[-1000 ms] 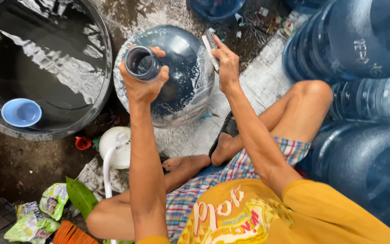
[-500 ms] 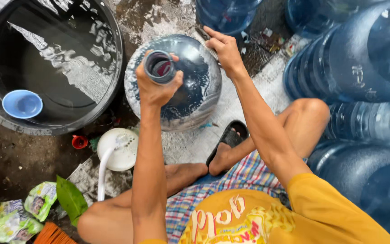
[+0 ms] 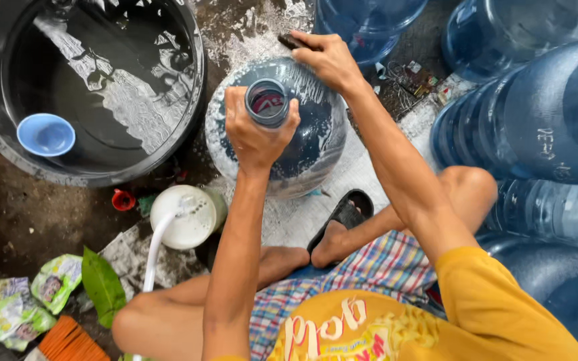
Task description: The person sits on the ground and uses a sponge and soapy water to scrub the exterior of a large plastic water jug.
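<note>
A large blue water jug (image 3: 309, 144), covered in soap suds, stands upright on the wet ground in front of me. My left hand (image 3: 254, 134) grips its open neck (image 3: 267, 103) from the near side. At the jug's far shoulder, my right hand (image 3: 329, 59) presses a dark scrubbing pad (image 3: 292, 42) against the surface. My bare legs are folded below the jug, one foot in a black sandal (image 3: 344, 215).
A big black tub of water (image 3: 195, 100) with a floating blue bowl (image 3: 46, 134) sits at the left. Several blue water jugs (image 3: 536, 113) crowd the right and top. A white jug with a hose (image 3: 185, 217), a red cap (image 3: 123, 200) and plastic wrappers (image 3: 28, 301) lie nearby.
My right hand has slid from the jug's right side up over its far shoulder with the pad. My left hand stays on the neck. The view has moved closer.
</note>
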